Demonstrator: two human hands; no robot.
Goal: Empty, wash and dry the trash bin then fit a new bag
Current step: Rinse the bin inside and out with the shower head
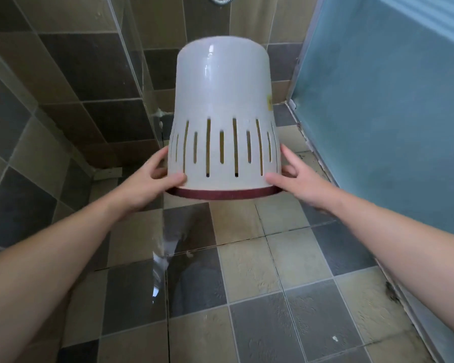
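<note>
White bin (222,90) upside down, upright

White trash bin (222,100) held upside down in mid-air, base up, dark red rim (222,193) at bottom. Vertical slots ring lower wall. Yellow sticker (269,101) on right side. Left hand (152,179) grips left edge near rim, thumb on front wall; right hand (298,179) grips right edge likewise. Water stream (165,247) falls below bin onto wet tiled floor (273,297). Tiled wall (71,74) at left, blue frosted panel (391,100) at right.
</note>
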